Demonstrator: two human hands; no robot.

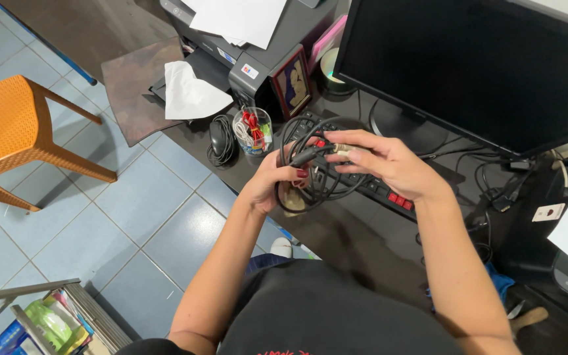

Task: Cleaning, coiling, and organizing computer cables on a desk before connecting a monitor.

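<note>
A coiled black cable hangs in loops between both my hands above the dark desk. My left hand grips the coil from the left, fingers wrapped around the loops. From the right, my right hand pinches the cable's plug end at the top of the coil. Under the coil lies a black keyboard with red keys, partly hidden by my hands.
A black monitor stands at the back right. A printer with papers, a small picture frame, a clear cup of clips and a black mouse sit at the left. An orange chair stands on the tiled floor.
</note>
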